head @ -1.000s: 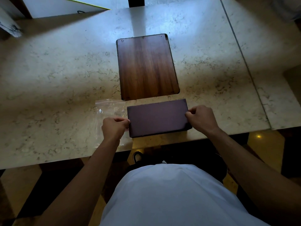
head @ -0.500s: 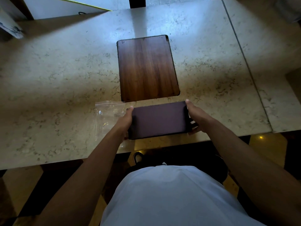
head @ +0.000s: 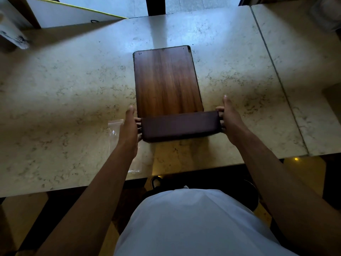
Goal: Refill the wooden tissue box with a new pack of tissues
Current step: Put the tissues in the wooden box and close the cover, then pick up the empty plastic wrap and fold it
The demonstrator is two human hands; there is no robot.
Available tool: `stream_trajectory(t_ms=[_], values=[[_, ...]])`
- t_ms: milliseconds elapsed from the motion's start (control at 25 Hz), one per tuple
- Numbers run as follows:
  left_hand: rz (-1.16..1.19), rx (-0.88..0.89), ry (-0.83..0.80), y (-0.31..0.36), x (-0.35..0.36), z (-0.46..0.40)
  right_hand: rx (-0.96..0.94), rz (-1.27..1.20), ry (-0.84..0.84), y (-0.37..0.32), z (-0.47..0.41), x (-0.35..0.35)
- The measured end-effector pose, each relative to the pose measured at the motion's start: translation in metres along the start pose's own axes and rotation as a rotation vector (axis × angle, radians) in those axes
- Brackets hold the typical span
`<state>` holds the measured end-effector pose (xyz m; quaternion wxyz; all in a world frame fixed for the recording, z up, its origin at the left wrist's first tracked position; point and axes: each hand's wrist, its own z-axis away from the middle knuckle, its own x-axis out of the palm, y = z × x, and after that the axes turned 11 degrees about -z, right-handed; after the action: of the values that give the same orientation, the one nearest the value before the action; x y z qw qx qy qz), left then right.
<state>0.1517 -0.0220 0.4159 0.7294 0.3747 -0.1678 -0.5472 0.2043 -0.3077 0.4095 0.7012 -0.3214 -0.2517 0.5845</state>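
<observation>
I hold a dark brown rectangular box [head: 180,126] by its two short ends. My left hand [head: 129,124] presses its left end and my right hand [head: 230,117] its right end, thumbs pointing away from me. The box is raised a little above the table and covers the near edge of a flat wooden panel [head: 166,80]. That panel lies lengthwise on the marble table [head: 64,89]. A clear plastic wrapper [head: 115,130] lies flat on the table beneath my left wrist. No tissues show.
The table's near edge runs just below the box, with dark floor and my white shirt under it. A seam [head: 276,80] divides the marble at the right. A white board [head: 73,13] leans beyond the far left edge.
My hands moved from the box's top corners to its short ends. The box rose, tipped to show a narrower face, and moved away from me over the panel's near edge.
</observation>
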Motion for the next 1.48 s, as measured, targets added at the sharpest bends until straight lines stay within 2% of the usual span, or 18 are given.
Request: stream_trajectory(t_ms=[120, 280, 800, 1080, 1200, 1320, 1480], values=[[0.115, 0.035, 0.079, -0.007, 0.004, 0.001, -0.098, -0.101, 0.054, 0.006, 0.004, 0.003], [0.161, 0.031, 0.114, -0.025, 0.005, 0.007, -0.177, -0.066, 0.109, 0.024, 0.011, 0.004], [0.028, 0.024, 0.135, -0.038, 0.000, 0.003, -0.110, 0.010, 0.192, 0.038, 0.018, 0.005], [0.037, 0.017, 0.092, -0.039, -0.005, 0.001, -0.146, 0.087, 0.163, 0.042, 0.020, 0.005], [0.060, -0.006, 0.071, -0.037, -0.012, -0.001, -0.194, 0.255, 0.162, 0.040, 0.023, 0.010], [0.040, 0.023, 0.074, -0.036, -0.023, -0.002, -0.376, 0.474, 0.149, 0.033, 0.025, 0.029], [-0.008, 0.067, 0.087, -0.039, -0.045, -0.001, -0.542, 0.662, -0.063, 0.034, 0.034, 0.073]])
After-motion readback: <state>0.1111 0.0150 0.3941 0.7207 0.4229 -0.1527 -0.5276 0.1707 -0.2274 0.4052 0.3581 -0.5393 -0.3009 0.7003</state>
